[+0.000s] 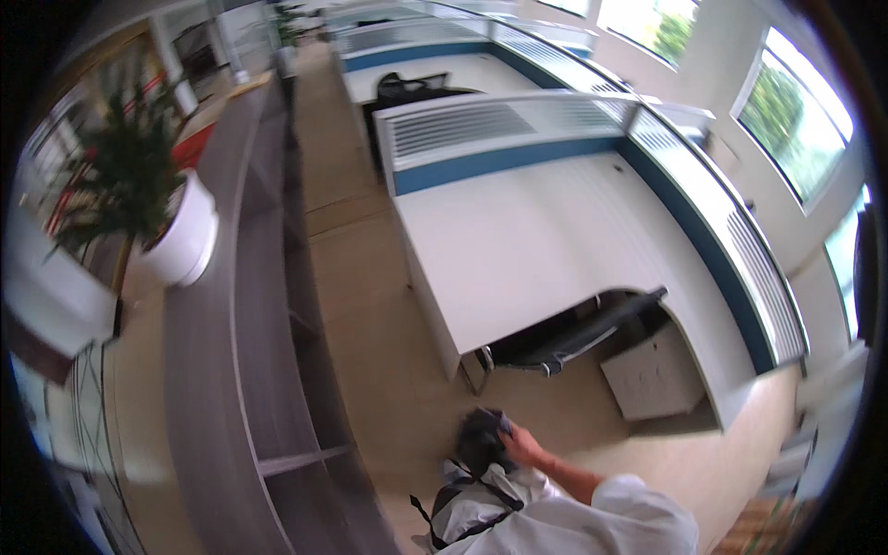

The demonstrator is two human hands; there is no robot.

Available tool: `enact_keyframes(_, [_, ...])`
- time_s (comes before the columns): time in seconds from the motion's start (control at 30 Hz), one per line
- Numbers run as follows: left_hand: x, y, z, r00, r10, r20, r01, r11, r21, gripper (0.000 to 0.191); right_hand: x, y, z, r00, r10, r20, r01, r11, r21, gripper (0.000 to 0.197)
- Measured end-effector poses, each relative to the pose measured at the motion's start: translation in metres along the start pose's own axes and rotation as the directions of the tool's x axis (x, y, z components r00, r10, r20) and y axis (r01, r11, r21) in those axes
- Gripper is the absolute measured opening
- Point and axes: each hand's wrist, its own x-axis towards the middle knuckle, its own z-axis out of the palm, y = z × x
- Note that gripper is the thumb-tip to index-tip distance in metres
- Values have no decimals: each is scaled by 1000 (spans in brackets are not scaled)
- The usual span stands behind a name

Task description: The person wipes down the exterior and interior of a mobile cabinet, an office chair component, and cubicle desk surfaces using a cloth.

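Observation:
Low in front of my body, my right hand [520, 445] has its fingers closed around the edge of a dark, blurred bundle [479, 440], which looks like cloth. A small grey-purple part of it shows at the fingertips. My left hand is out of view. I wear a loose light-coloured top [596, 517] with dark straps [479, 496] across its front. Ahead of the hand stands a black-backed chair [583, 336], partly tucked under a white L-shaped office desk [513, 236]. A white drawer pedestal [652, 385] is beneath the desk's right wing.
A long grey wood-grain cabinet [201, 388] with open shelves runs along my left. On its top stands a white planter [186, 239] with a leafy plant [128, 166]. Tan floor [368, 305] separates the cabinet from the desks. Blue-and-white partitions [513, 156] divide the workstations.

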Motion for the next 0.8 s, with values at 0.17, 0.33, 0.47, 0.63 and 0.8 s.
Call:
enact_keyframes(0.17, [77, 90, -65, 997, 74, 17, -74, 997, 34, 23, 113, -114, -4, 953, -9, -301, 103, 949, 298, 26])
enact_keyframes(0.33, [135, 167, -96, 995, 66, 73, -75, 989, 129, 22, 241, -138, -2, 782, 111, -614, 171, 908, 382, 31])
enact_keyframes(0.47, [168, 220, -134, 996, 21, 81, -37, 980, 193, 22, 317, -148, -17, 523, 75, -849, -2, 996, 86, 57])
enact_keyframes(0.63, [203, 297, -170, 1000, 8, 28, -14, 976, 216, 22, 362, -134, 12, 798, -28, -602, -257, 888, -382, 88])
enact_keyframes(0.8, [243, 349, -202, 1000, -15, -27, 20, 982, 188, 22, 406, -160, 27, 805, -34, -592, -301, 837, -457, 90])
